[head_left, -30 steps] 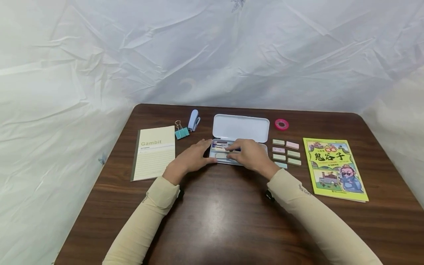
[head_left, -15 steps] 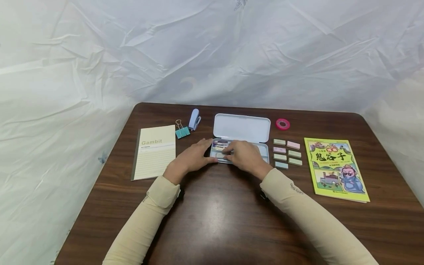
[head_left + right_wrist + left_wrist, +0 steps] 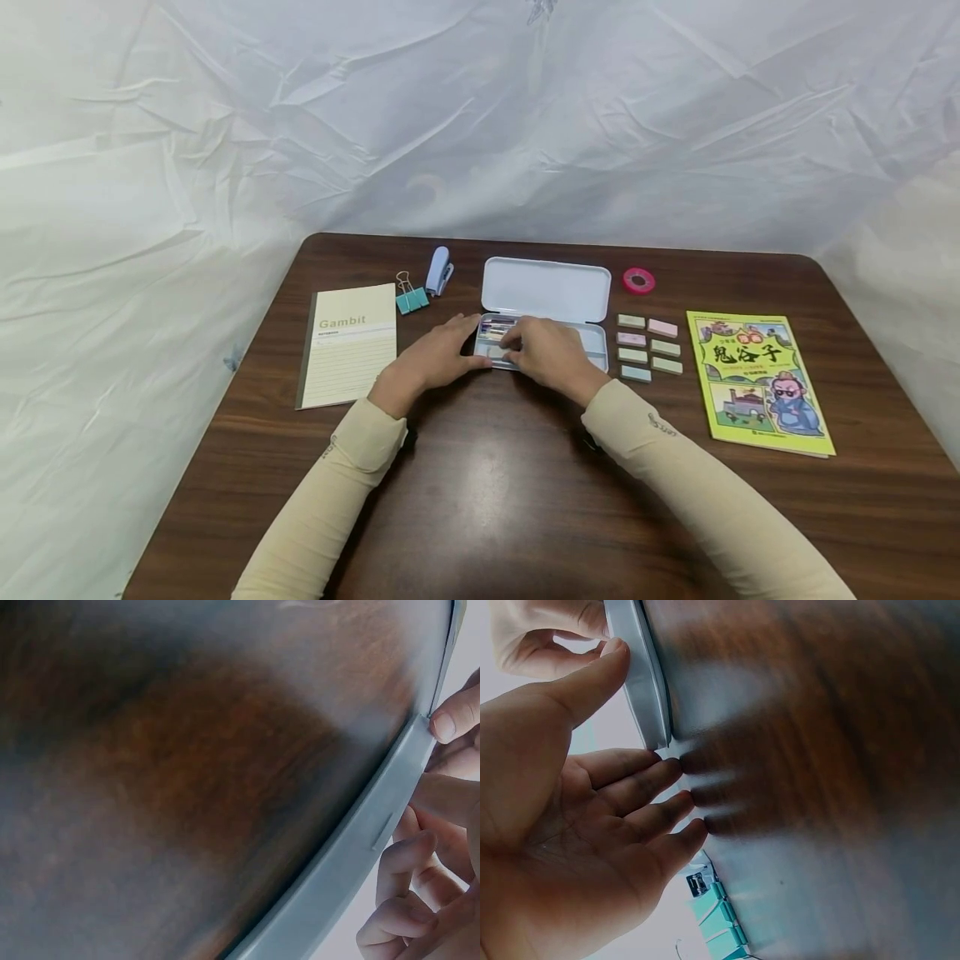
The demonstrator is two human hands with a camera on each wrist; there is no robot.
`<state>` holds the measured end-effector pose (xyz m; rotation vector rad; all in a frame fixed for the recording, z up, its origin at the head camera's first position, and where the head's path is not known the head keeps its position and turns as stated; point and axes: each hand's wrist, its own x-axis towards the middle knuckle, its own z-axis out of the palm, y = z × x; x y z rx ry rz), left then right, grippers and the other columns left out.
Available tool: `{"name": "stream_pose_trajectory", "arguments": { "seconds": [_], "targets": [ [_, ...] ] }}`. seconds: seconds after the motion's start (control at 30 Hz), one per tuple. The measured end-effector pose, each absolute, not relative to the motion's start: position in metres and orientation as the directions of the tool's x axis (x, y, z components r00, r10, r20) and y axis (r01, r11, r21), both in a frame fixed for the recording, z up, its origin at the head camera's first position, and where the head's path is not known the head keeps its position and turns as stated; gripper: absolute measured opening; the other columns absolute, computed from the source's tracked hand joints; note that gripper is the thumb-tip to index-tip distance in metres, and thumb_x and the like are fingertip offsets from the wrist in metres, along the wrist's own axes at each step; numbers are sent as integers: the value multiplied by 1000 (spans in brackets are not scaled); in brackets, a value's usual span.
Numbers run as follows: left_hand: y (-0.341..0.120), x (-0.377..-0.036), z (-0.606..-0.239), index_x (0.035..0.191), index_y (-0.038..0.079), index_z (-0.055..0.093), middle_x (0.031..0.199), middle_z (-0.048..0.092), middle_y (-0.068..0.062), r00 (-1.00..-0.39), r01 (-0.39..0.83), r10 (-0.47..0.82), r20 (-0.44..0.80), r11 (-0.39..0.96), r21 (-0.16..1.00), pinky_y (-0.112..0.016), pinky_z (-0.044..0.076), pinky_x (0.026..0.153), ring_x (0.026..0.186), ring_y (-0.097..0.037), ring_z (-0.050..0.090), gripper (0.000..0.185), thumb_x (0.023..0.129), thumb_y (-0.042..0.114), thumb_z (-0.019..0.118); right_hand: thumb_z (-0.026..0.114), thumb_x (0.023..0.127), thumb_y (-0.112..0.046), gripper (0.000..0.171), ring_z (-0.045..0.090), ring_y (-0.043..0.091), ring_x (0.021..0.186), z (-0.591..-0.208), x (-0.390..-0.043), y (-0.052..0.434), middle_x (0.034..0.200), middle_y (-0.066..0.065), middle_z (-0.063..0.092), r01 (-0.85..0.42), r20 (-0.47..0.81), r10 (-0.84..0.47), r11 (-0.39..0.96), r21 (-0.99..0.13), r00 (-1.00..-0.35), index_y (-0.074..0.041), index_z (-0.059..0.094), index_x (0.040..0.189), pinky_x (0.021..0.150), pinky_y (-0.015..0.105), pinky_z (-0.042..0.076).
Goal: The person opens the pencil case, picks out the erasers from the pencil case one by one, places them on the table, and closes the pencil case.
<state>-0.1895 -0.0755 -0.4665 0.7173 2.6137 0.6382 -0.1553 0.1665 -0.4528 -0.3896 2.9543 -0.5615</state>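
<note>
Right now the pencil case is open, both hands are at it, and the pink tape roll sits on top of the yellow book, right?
Not quite. The tape roll is not on the book; it lies on the table beside the open lid of the pencil case, apart from the book. The head view shows it. The rest holds: the left hand and right hand are at the open case.

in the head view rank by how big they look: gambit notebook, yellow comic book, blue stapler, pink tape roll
1. yellow comic book
2. Gambit notebook
3. blue stapler
4. pink tape roll
The last two look close in size, so their order is unsure.
</note>
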Motion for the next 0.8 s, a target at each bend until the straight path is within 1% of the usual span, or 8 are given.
{"name": "stream_pose_trajectory", "arguments": {
  "seconds": [0.13, 0.27, 0.33, 0.43, 0.47, 0.63, 0.67, 0.8],
  "targets": [
    [-75, -189, -466, 183, 23, 31, 187, 38, -13, -808, 393, 552, -204, 764, 512, -56, 37, 142, 178, -35, 29, 96, 107, 62, 75, 89, 100, -37, 17, 77, 12, 98, -460, -161, 170, 113, -14, 82, -243, -55, -281, 899, -363, -958, -36, 91, 116, 82, 47, 64],
    [-75, -188, -465, 184, 23, 30, 188, 37, -12, -807, 385, 549, -217, 768, 511, -56, 36, 142, 179, -33, 28, 95, 108, 61, 75, 87, 99, -38, 17, 75, 11, 96, -460, -162, 172, 113, -13, 81, -243, -54, -281, 899, -365, -958, -36, 91, 115, 86, 49, 65],
    [-75, -188, -464, 184, 23, 30, 189, 36, -11, -806, 382, 549, -222, 769, 513, -56, 35, 143, 179, -32, 27, 95, 108, 61, 74, 87, 98, -38, 18, 74, 12, 96, -457, -161, 172, 113, -11, 81, -241, -63, -284, 895, -375, -957, -33, 90, 115, 87, 50, 65],
    [-75, -188, -464, 183, 23, 31, 188, 37, -11, -805, 383, 551, -220, 765, 517, -56, 35, 143, 179, -32, 27, 94, 109, 61, 74, 86, 97, -36, 20, 72, 14, 91, -446, -156, 172, 109, -6, 79, -236, -80, -289, 888, -394, -954, -25, 89, 114, 81, 47, 63],
    [-75, -188, -463, 183, 23, 32, 188, 37, -11, -805, 384, 553, -217, 763, 520, -56, 35, 143, 179, -33, 27, 94, 108, 61, 75, 85, 97, -35, 20, 70, 15, 88, -443, -154, 172, 107, -4, 79, -239, -77, -292, 885, -399, -953, -23, 88, 113, 78, 45, 61],
    [-75, -188, -464, 182, 26, 34, 186, 41, -10, -806, 393, 558, -197, 753, 528, -57, 36, 142, 178, -34, 30, 93, 107, 59, 77, 81, 97, -29, 21, 68, 20, 85, -408, -136, 167, 96, 2, 76, -221, -99, -288, 878, -424, -953, -15, 85, 111, 74, 44, 58],
    [-75, -188, -464, 182, 26, 35, 186, 41, -10, -806, 394, 559, -195, 753, 528, -57, 36, 142, 178, -34, 30, 93, 107, 59, 77, 80, 97, -30, 21, 66, 19, 83, -409, -135, 170, 94, 1, 75, -231, -79, -290, 875, -425, -954, -15, 85, 110, 72, 43, 56],
    [-75, -188, -464, 182, 24, 34, 187, 41, -10, -805, 393, 559, -199, 753, 527, -57, 35, 142, 178, -35, 30, 93, 107, 59, 77, 79, 96, -27, 24, 68, 20, 86, -399, -127, 177, 99, 3, 79, -213, -74, -271, 872, -440, -960, -11, 84, 113, 76, 45, 60]
  ]
}}
